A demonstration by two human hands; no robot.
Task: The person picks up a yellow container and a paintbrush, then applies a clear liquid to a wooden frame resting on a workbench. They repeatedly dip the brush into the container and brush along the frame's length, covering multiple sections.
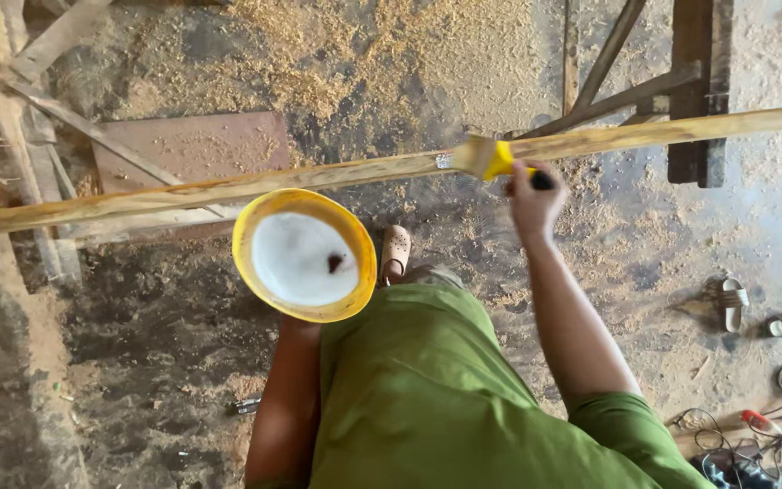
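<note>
The right hand (532,201) was wrapped tight around a brush (492,159) with a yellow neck. Its bristles touched the long stick (228,188) that ran across, above the dusty floor (165,335). A yellow bowl (304,255) of white stuff was under the stick, on the left. The left hand was hidden under it, so its grip could not be told.

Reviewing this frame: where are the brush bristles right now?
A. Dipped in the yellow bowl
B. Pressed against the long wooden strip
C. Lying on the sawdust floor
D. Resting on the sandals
B: the right hand holds the yellow-handled brush with its bristles against the long wooden strip, while the yellow bowl sits lower, apart from the brush.
</note>
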